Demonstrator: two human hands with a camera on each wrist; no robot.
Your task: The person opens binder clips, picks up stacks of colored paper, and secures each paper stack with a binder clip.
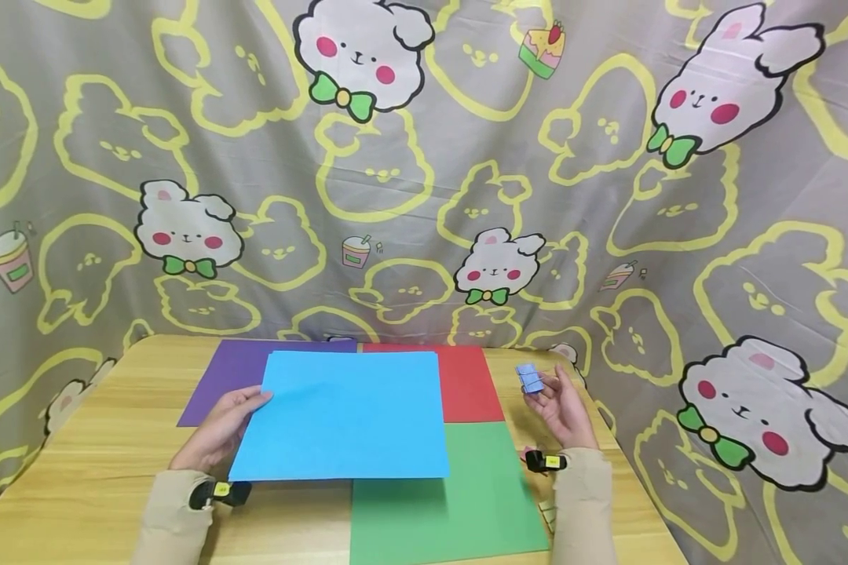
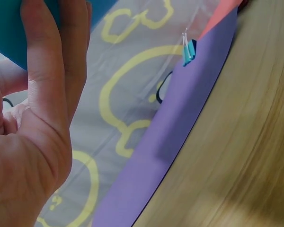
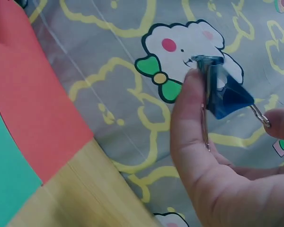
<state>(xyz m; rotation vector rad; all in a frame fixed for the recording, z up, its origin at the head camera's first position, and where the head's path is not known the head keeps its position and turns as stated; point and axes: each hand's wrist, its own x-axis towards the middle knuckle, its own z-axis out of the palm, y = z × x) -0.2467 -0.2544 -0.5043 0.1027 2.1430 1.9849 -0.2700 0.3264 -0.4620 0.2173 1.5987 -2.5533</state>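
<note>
My left hand [image 1: 222,428] grips a stack of light blue paper [image 1: 346,416] by its left edge, thumb on top, and holds it raised over the table. In the left wrist view the fingers [image 2: 45,61] lie behind the dark blue sheet. My right hand [image 1: 561,408] pinches a blue binder clip [image 1: 529,378] above the table's right side. Seen from the right wrist, the clip's wire handles sit between thumb and fingers, with one handle swung out toward the thumb. The blue paper and the clip are well apart.
Purple paper [image 1: 215,384], red paper [image 1: 473,384] and green paper [image 1: 466,502] lie on the wooden table [image 1: 63,463], partly covered by the blue sheet. A teal binder clip [image 2: 188,53] sits at the purple paper's far edge. A patterned curtain [image 1: 396,235] hangs behind.
</note>
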